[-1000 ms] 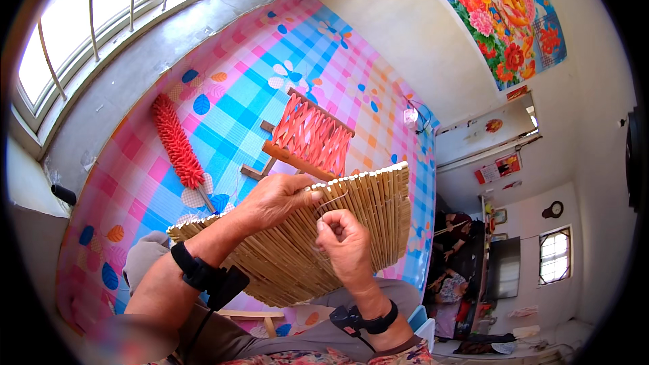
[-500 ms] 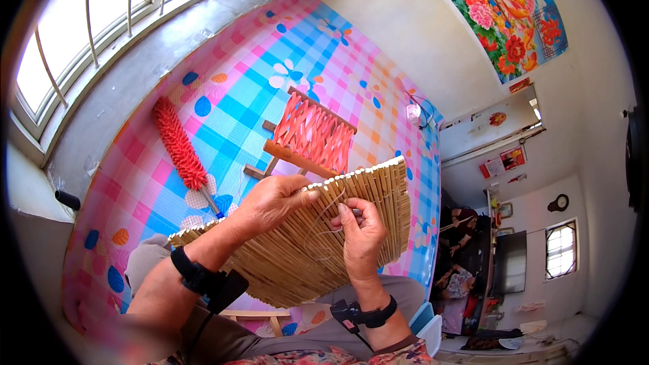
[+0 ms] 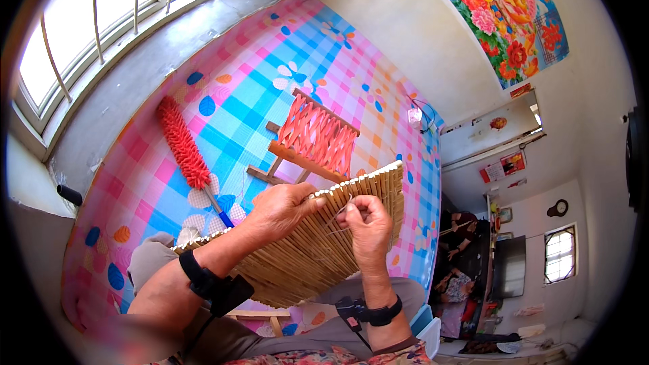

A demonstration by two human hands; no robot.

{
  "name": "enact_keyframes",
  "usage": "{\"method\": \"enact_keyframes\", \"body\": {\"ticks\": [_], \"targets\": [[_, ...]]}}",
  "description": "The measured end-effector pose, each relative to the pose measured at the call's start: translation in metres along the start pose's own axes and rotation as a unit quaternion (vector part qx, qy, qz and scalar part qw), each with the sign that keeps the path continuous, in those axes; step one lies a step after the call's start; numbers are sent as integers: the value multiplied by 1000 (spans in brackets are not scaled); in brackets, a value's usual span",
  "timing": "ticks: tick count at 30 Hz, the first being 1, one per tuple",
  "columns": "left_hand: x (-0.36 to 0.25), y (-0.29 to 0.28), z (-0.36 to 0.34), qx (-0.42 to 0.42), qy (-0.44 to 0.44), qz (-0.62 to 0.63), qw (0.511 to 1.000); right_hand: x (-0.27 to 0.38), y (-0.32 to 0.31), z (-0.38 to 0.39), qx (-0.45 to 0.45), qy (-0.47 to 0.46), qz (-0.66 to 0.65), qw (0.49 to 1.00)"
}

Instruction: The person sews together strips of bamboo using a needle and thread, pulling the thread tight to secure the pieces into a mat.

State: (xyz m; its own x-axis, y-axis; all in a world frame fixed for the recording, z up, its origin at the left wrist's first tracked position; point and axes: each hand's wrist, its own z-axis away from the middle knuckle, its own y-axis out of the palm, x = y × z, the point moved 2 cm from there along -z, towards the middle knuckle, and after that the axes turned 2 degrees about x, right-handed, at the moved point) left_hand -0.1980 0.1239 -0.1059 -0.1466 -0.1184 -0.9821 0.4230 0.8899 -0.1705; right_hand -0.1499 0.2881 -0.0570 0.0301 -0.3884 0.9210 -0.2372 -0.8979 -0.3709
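Observation:
Across my lap lies a tilted mat of thin tan stalks (image 3: 291, 274) bound side by side, with pale cut ends along its upper edge. My left hand (image 3: 280, 209) is closed over that upper edge, thumb on the near face and fingers behind. Against the near face, right of it, my right hand (image 3: 370, 226) is in a pinch, its other fingers curled. A thin pale thread (image 3: 336, 232) runs from the pinched fingertips over the stalks. Whether a needle is in the fingers too cannot be seen.
Beyond the mat, a small wooden stool with a woven red seat (image 3: 318, 132) rests on a checked floral cover (image 3: 233, 128). A fluffy red duster (image 3: 181, 138) lies to the left. A barred window (image 3: 101, 34) is at upper left, and pale blue containers (image 3: 426, 324) are by my right knee.
My right hand has moved slightly right, its fingers curling tighter. The wide loop of thread that hung over the mat is drawn smaller. My left hand keeps its hold on the edge.

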Motion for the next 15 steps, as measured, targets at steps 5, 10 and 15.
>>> {"method": "enact_keyframes", "body": {"ticks": [5, 10, 15], "targets": [[4, -3, 0, 0, -1, 2, 1000, 9, -10, -5, 52, 77, -184, 979], [4, -4, -2, 12, -9, -9, 1000, 9, -24, -11, 75, 134, -340, 928], [-8, -6, -2, 51, -24, -29, 998, 19, -33, -26, 18, 35, -270, 962]]}}
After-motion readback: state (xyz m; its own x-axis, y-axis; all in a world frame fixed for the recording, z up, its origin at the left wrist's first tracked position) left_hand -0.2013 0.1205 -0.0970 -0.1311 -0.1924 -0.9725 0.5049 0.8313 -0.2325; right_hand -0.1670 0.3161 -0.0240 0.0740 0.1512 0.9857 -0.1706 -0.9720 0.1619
